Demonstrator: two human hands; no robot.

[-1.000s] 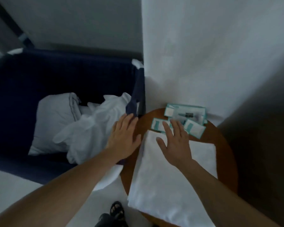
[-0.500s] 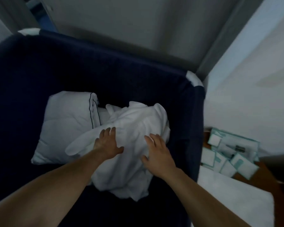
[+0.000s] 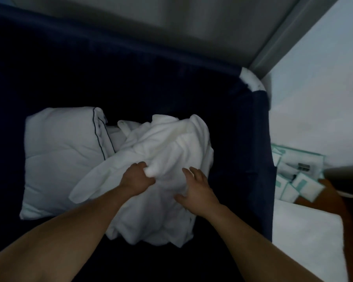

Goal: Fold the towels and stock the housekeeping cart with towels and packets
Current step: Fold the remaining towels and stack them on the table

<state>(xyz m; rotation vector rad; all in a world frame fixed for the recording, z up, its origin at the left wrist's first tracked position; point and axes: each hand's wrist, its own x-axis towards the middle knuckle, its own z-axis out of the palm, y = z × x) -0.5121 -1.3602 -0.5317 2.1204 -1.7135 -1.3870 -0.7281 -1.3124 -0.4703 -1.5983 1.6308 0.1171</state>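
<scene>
A crumpled white towel [image 3: 167,151] lies in a heap inside the dark navy cart bin [image 3: 251,151]. My left hand [image 3: 136,178] grips a bunched fold of that towel near its middle. My right hand [image 3: 196,188] rests on the towel just to the right, fingers spread and straight. A folded white towel [image 3: 306,237] lies on the round brown table [image 3: 334,196] at the right. Several white-and-teal packets [image 3: 293,176] sit at the table's far side, beyond the folded towel.
A white pillow with dark piping [image 3: 61,159] lies in the bin left of the crumpled towel. A white wall [image 3: 324,88] and a grey door frame [image 3: 279,37] rise behind the bin's right corner.
My view and both hands swung left from the table into the bin. My left hand went from lying flat on the crumpled towel to gripping a fold of it.
</scene>
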